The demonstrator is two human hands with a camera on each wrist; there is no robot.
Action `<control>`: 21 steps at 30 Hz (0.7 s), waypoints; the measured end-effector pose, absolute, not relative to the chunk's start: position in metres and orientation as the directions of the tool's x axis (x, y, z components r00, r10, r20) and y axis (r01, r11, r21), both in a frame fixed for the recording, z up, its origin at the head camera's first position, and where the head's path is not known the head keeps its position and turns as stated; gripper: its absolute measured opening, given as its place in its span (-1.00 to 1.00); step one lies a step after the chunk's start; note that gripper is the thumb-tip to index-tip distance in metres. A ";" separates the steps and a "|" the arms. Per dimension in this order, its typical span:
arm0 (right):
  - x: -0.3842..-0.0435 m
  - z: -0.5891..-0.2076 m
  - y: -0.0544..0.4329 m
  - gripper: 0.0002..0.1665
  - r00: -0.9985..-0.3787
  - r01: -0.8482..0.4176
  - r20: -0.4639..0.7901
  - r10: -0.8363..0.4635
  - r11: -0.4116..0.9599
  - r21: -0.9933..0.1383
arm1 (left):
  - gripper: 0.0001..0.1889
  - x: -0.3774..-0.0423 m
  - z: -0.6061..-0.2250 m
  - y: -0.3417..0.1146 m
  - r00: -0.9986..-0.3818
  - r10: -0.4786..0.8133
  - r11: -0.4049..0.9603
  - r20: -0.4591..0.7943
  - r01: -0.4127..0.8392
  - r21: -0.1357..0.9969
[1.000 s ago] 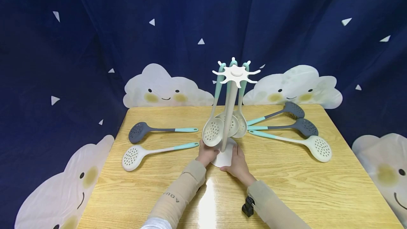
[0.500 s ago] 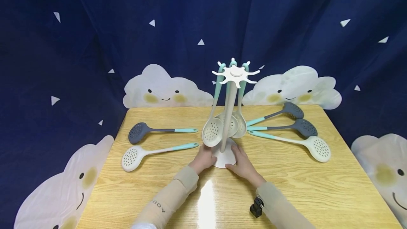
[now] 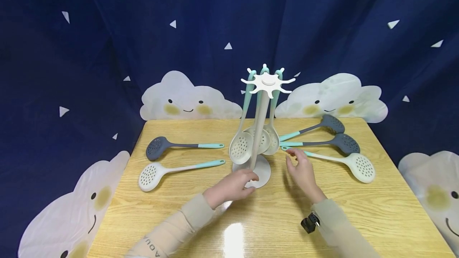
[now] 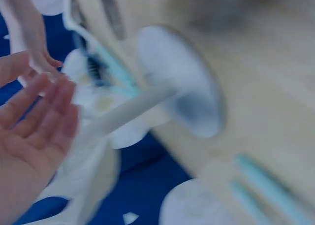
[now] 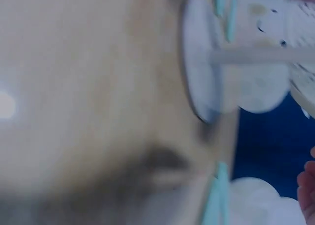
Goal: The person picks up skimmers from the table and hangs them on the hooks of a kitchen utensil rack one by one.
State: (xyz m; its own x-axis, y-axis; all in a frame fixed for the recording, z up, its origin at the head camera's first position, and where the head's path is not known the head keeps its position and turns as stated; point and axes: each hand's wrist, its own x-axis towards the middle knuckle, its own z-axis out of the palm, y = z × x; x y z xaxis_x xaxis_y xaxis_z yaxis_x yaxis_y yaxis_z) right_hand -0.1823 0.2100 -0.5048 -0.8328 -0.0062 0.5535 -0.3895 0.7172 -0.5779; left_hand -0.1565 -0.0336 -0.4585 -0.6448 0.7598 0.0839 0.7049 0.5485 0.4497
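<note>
Left hand [image 3: 232, 186], right hand [image 3: 304, 172] moved apart; fingers [image 4: 63, 97] relaxed, wide; white rack [image 3: 260, 126] star-topped, round-based.

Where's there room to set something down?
Bare table shows front right, between the right sleeve, the white skimmer at right and the edge; also front left, between the left sleeve and the white skimmer at left. It's crowded right of the stand, where three skimmer handles bunch near the right hand.

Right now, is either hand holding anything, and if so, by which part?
Nothing appears held: the left hand is open near the stand, and the right hand hovers near the handle of a white skimmer.
</note>
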 end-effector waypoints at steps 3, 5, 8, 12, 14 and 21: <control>-0.191 -0.489 0.222 -0.79 -0.751 -0.446 0.660 0.010 0.729 -0.519 | -0.80 -0.156 -0.433 -0.032 -0.573 0.763 0.447 0.299 0.802 0.396; -0.196 -0.479 0.228 -0.80 -0.709 -0.469 0.705 0.013 0.738 -0.486 | -0.83 -0.159 -0.415 -0.032 -0.507 0.730 0.398 0.457 0.860 0.318; -0.204 -0.466 0.238 -0.80 -0.663 -0.494 0.749 -0.006 0.755 -0.431 | -0.88 -0.166 -0.387 -0.034 -0.389 0.647 0.362 0.655 0.914 0.185; -0.214 -0.456 0.248 -0.76 -0.621 -0.510 0.783 -0.049 0.783 -0.356 | -0.88 -0.177 -0.351 -0.039 -0.253 0.523 0.374 0.814 0.926 0.048; -0.219 -0.454 0.252 -0.74 -0.615 -0.512 0.786 -0.066 0.791 -0.335 | -0.87 -0.182 -0.336 -0.042 -0.202 0.458 0.398 0.866 0.917 0.003; -0.234 -0.458 0.262 -0.69 -0.655 -0.483 0.747 -0.111 0.822 -0.301 | -0.85 -0.195 -0.302 -0.048 -0.109 0.326 0.473 0.939 0.879 -0.062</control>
